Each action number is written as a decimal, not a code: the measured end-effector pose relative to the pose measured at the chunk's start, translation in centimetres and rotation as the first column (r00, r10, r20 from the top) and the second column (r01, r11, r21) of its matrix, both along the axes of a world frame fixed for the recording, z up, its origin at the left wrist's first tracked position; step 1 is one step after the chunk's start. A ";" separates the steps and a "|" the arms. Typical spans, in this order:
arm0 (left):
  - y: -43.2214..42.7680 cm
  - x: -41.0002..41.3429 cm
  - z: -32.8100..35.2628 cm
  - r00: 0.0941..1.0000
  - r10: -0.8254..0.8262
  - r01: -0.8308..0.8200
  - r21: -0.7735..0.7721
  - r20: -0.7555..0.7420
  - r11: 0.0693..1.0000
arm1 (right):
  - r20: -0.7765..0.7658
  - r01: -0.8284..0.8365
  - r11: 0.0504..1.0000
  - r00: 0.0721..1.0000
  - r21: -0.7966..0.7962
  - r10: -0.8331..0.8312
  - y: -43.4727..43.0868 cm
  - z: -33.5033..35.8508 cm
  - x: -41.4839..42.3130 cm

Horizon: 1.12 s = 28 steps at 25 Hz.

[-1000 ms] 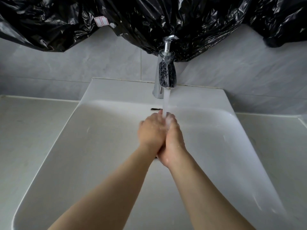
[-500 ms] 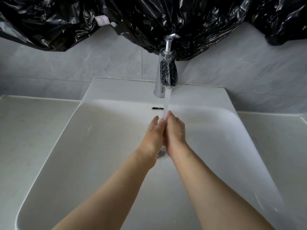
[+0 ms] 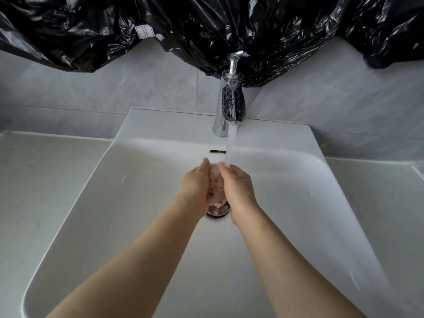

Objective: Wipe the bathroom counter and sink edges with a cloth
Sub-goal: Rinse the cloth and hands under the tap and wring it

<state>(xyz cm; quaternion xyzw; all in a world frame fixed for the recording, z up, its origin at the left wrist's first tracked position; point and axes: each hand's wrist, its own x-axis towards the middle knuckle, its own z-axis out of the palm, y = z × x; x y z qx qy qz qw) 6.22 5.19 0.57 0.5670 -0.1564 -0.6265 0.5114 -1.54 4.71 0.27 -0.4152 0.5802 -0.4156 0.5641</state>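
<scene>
In the sink (image 3: 137, 180), under the running tap (image 3: 230, 104), the left hand (image 3: 196, 187) and right hand (image 3: 238, 187) have eased apart. Their fingers curl round a wadded pink cloth (image 3: 215, 184) held between them, so this is probably rinsing and not yet wiping.
</scene>
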 end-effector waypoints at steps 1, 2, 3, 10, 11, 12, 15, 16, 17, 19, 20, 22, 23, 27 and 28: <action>0.0 -0.1 0.3 0.996 -0.042 0.041 -0.022 -0.076 0.999 | 0.001 0.017 1.000 1.000 -0.009 -0.017 -0.1 -0.1 0.0; -0.1 -0.3 0.6 0.986 -0.108 0.099 -0.074 -0.129 0.992 | 0.023 0.034 0.999 0.999 -0.012 -0.034 -0.2 -0.2 -0.1; -0.1 -0.5 0.8 0.977 -0.170 0.153 -0.129 -0.129 0.980 | 0.065 0.057 0.998 0.996 -0.007 -0.057 -0.3 -0.2 -0.2; -0.8 -1.9 0.5 0.933 -0.086 0.115 -0.064 0.350 0.991 | 0.266 0.114 0.991 0.955 0.070 -0.129 0.5 0.8 -0.4; -1.1 -2.0 0.5 0.918 -0.091 0.115 -0.039 0.386 0.993 | 0.246 0.098 0.994 0.963 0.042 -0.105 0.7 0.7 0.0; -1.4 -2.1 0.6 0.925 -0.105 0.123 -0.028 0.365 0.992 | 0.206 0.095 0.995 0.974 0.014 -0.096 0.7 0.5 0.3; -0.6 -3.0 1.4 0.985 -0.171 0.172 -0.030 0.024 0.985 | 0.134 0.148 0.989 0.980 -0.007 -0.146 0.0 0.1 0.3; -0.3 -3.1 1.3 0.984 -0.179 0.178 -0.025 -0.015 0.984 | 0.154 0.153 0.988 0.976 0.025 -0.155 -0.2 0.0 0.1; 0.0 -3.0 1.0 0.986 -0.166 0.166 -0.030 -0.020 0.986 | 0.176 0.131 0.990 0.975 0.056 -0.139 -0.3 0.0 -0.1; 0.2 -2.6 0.5 0.993 -0.096 0.099 -0.048 0.061 0.994 | 0.179 0.060 0.993 0.981 0.100 -0.077 -0.1 -0.2 -0.2; 0.0 -2.4 0.1 0.985 -0.080 0.089 -0.053 0.155 0.995 | 0.186 0.044 0.987 0.980 0.155 -0.073 0.1 -0.2 -0.1; -0.1 -2.2 -0.1 0.947 -0.071 0.096 -0.065 0.312 0.993 | 0.237 0.003 0.966 0.969 0.259 -0.066 0.4 0.0 0.1; -0.2 -2.1 -0.2 0.938 -0.076 0.106 -0.072 0.337 0.992 | 0.240 -0.009 0.957 0.969 0.289 -0.064 0.3 0.1 0.1; 0.1 -0.4 0.3 0.971 -0.225 0.236 -0.209 0.077 0.949 | 0.340 -0.006 0.983 0.938 0.185 -0.059 -0.5 0.2 -0.3; 0.0 0.2 0.0 0.966 -0.237 0.256 -0.244 0.106 0.935 | 0.363 -0.010 0.991 0.931 0.134 -0.039 -0.5 0.2 -0.3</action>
